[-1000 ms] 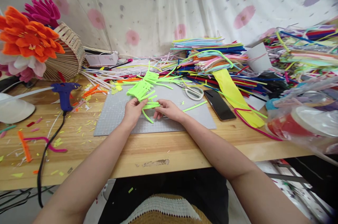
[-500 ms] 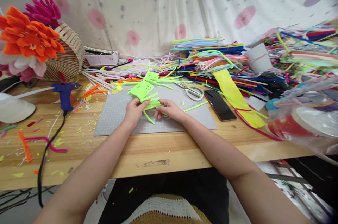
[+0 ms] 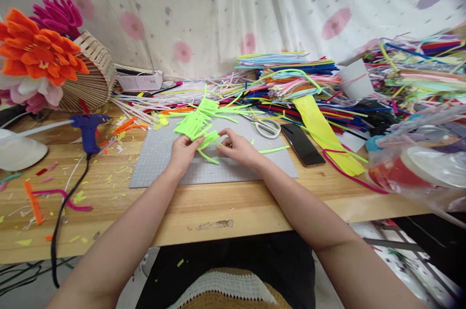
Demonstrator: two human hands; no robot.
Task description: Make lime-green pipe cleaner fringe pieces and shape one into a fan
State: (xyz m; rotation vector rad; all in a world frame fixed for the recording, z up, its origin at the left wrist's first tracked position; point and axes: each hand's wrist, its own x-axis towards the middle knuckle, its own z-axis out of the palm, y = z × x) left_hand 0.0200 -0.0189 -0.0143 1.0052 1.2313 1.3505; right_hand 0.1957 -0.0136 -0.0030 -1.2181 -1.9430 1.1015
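Above the grey cutting mat (image 3: pixel 156 163), my left hand (image 3: pixel 184 154) pinches a bunch of folded neon-green pipe cleaners (image 3: pixel 191 123), with one loose end trailing below toward the right. My right hand (image 3: pixel 236 148) is just right of the bunch, its thumb and fingers apart near the green ends; I see nothing held in it. Further back on the mat lie more green pipe cleaners (image 3: pixel 227 111). A single green pipe cleaner (image 3: pixel 274 149) rests on the mat's right side. Scissors with white handles (image 3: pixel 267 128) lie behind my right hand.
To the right are a black phone (image 3: pixel 303 145), a yellow strip (image 3: pixel 327 137) and a plastic-wrapped tub (image 3: pixel 422 168). Piled pipe cleaners (image 3: pixel 298 81) line the back. On the left stand a blue glue gun (image 3: pixel 89 132) with its cord and a flower basket (image 3: pixel 91 76), among scattered scraps.
My right hand has let go of the green ends, and its fingers have spread and lifted slightly. The bunch in my left hand has tilted a little, its loose end swinging right.
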